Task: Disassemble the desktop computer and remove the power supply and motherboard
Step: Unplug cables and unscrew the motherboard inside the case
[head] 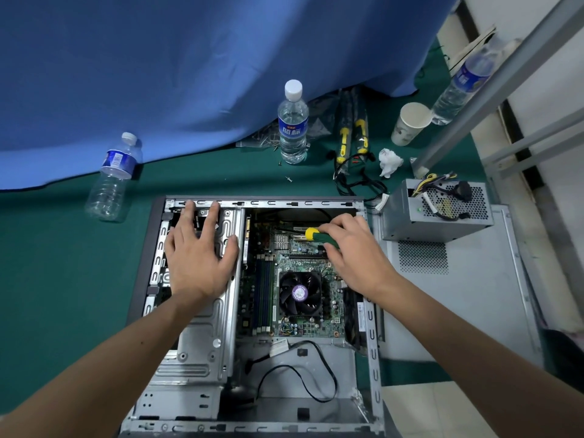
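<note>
The right hand (354, 257) has its fingers (328, 230) curled round a green screwdriver (319, 236) with a yellow cap, held over the motherboard (294, 279) in the open computer case (373, 343). The left hand (197, 257) lies flat, fingers spread, on the case's metal drive cage (202, 336), left of the motherboard. The power supply (436, 213) sits outside the case, just right of its far corner, on the removed side panel (458, 295). Beyond the case an upright water bottle (293, 121) stands on the green desk (63, 248).

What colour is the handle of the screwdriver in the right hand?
Green with a yellow end cap, seen in the head view: screwdriver, right hand.
</note>
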{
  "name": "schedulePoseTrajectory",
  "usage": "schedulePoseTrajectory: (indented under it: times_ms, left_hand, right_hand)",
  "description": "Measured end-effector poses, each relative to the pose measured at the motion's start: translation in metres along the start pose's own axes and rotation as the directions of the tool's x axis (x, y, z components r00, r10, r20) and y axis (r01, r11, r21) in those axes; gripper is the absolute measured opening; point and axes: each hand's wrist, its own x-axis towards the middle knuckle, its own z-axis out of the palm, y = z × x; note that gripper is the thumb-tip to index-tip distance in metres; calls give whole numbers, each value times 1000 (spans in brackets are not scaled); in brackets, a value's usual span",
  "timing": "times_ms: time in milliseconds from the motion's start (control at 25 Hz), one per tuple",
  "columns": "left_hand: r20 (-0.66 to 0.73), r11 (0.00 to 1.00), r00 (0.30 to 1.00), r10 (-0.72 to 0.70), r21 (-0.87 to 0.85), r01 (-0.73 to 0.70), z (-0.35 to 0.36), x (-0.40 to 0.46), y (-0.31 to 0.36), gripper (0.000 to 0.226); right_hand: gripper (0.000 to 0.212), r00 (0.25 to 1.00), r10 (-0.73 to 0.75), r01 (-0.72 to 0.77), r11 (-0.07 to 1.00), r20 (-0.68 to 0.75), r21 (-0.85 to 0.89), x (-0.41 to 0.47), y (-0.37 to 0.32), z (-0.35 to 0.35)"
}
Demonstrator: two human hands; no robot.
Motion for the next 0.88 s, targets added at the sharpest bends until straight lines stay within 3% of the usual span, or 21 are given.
schedulePoseTrajectory:
  times_ms: [240,360,480,600,800,840,880]
  left_hand:
    - [71,999,997,-27,-19,29,-13,-3,8,68]
    - [66,982,998,-12,-189,24,-27,0,20,64]
    - [107,936,987,116,-344,-73,-35,-5,45,65]
    - [202,873,970,134,-486,-19,-41,-3,68,65]
    - [151,867,982,117,-498,-27,-39,-2,68,21]
    - [168,841,983,71,-540,31,-39,-5,65,16]
    - [216,774,976,4,-619,134,-39,-10,62,12]
  right_hand:
    - [33,994,101,-88,973,-48,213,-22,2,-26]
    - [30,989,139,-111,931,-55,348,-34,2,-41]
    - [27,988,140,-98,881,-59,463,-46,0,-54]
    - [26,991,130,-96,839,-27,535,-54,-3,-62]
    - [23,989,146,-111,783,-8,612,-63,-1,-62]
    - [22,978,208,-165,734,13,659,-66,1,-59]
    - [20,952,300,-246,614,67,750,-70,2,-58]
